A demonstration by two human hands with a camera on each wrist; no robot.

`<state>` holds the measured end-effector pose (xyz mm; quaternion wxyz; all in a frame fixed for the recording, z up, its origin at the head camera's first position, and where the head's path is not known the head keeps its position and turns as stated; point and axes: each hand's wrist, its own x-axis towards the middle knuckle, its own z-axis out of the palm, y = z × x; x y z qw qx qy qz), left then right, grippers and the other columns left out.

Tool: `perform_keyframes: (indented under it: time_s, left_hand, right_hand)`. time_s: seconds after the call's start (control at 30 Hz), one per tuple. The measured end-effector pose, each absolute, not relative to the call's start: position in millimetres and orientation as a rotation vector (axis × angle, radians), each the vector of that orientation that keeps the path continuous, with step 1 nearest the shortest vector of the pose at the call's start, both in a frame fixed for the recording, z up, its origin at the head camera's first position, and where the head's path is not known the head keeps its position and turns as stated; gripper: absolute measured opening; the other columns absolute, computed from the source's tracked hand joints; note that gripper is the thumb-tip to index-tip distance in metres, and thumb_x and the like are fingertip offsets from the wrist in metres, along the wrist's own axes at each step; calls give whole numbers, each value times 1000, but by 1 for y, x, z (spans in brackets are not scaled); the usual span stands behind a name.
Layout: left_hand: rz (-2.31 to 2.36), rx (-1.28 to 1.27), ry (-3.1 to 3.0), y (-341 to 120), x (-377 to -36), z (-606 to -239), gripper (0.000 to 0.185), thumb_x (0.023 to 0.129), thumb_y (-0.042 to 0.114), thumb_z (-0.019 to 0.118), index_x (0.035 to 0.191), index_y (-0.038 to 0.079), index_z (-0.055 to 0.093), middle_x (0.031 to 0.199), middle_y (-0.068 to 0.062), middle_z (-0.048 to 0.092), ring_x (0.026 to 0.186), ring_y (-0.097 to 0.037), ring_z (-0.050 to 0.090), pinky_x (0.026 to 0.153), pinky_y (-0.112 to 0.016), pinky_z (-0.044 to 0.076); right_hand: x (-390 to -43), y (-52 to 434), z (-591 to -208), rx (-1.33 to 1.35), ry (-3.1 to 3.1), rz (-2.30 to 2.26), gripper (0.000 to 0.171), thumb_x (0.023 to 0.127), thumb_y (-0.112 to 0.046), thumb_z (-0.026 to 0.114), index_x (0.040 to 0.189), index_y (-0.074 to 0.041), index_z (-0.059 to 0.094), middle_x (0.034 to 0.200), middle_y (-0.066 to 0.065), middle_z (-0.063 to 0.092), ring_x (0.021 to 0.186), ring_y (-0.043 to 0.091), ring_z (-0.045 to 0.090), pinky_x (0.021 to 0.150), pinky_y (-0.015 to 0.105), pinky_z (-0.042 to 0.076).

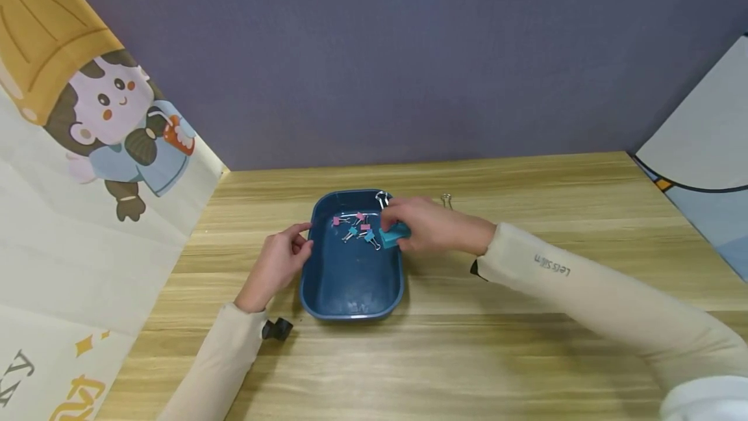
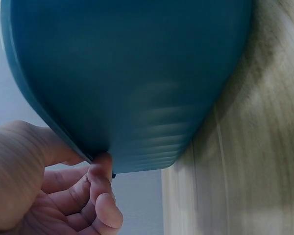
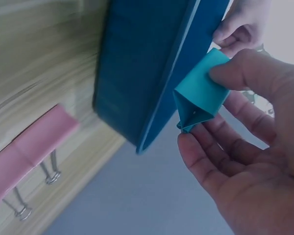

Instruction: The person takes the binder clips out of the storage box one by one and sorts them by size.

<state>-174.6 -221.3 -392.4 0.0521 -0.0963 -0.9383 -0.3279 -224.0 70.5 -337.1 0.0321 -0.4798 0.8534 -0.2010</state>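
**Teal clip held at the tray's right rim**

The right hand point(image 1: 429, 226) is pinching a large teal binder clip point(image 1: 395, 234) between thumb and fingers, and the right wrist view is showing the thumb pressing on the clip's flat side while the other fingers are lying loosely open beneath it. The clip point(image 3: 201, 93) is sitting right at the right rim of the dark blue tray point(image 1: 350, 278), just over its edge, toward the far end.

The left hand point(image 1: 279, 264) is resting on the worktop point(image 1: 526, 343) against the tray's left side, with its fingers curling onto the rim; in the left wrist view the fingertips point(image 2: 102, 169) are touching the lip of the tray point(image 2: 132, 73).

Inside the tray, several small binder clips point(image 1: 358, 226) in pink and teal are lying scattered near the far end. A silver wire handle point(image 1: 382, 199) is standing up beside the far right corner of the tray, and another one point(image 1: 447, 201) is lying on the worktop beyond the right hand. In the right wrist view a large pink binder clip point(image 3: 27, 149) is lying on the worktop beside the tray's outer wall. A small black object point(image 1: 277, 329) is sitting on the worktop by the left sleeve, near the tray's near left corner.
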Motion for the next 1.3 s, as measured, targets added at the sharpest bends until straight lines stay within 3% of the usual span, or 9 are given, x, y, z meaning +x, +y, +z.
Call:
perform_keyframes:
  time_s: [0.7, 1.3]
  left_hand:
    - [-1008, -274, -2874, -221, -174, -392, 37, 90, 7, 62, 124, -5, 57, 76, -6, 59, 59, -17, 52, 51, -27, 47]
    - [-989, -281, -2868, -221, -174, -391, 36, 89, 6, 62, 123, -6, 57, 75, -5, 58, 58, -16, 51, 50, -26, 45]
  right_hand:
    - [-246, 119, -355, -1509, 2657, -752, 23, 67, 0, 73, 85, -10, 63, 85, 1, 56, 76, 18, 51, 68, 31, 44]
    - [-252, 168, -365, -1287, 2701, -714, 20, 75, -5, 76, 89, -13, 64, 89, -1, 56, 75, 16, 51, 68, 33, 45]
